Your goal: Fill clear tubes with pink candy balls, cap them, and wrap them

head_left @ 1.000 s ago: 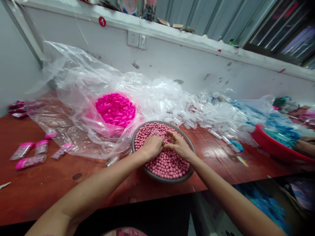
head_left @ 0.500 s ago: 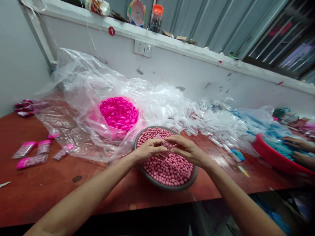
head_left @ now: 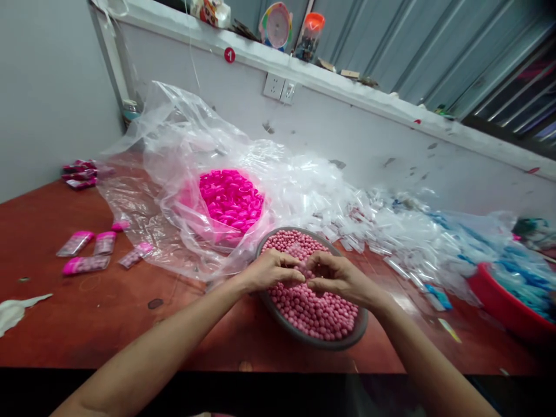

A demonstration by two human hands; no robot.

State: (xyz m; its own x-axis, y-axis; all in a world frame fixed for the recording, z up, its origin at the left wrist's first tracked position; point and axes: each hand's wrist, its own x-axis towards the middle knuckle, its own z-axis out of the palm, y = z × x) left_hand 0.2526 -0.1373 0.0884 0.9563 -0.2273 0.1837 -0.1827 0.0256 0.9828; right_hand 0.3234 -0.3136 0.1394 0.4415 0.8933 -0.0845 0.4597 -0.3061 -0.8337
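My left hand (head_left: 278, 270) and my right hand (head_left: 339, 278) meet over a dark grey bowl (head_left: 271, 310) filled with round pink beads (head_left: 310, 315). Between my fingertips is a small clear plastic case (head_left: 297, 250), hard to make out against the beads. The left fingers are closed in a pinch on it. On the right, thumb and fingers curl in to its other side, with their tips near the left ones. Behind the bowl, a clear bag holds bright pink plastic caps (head_left: 232, 200).
Several filled cases with pink caps (head_left: 87, 264) lie at the left. Clear plastic cases (head_left: 373, 223) heap along the wall. At the right stands a red basin (head_left: 499, 295) with blue pieces. A white scrap (head_left: 13, 313) is near the left edge.
The view has swung left, so the table's things appear further right. My hands stay together over the bowl, with the fingertips slightly lower. A co-worker's hands at the red basin have left the view.
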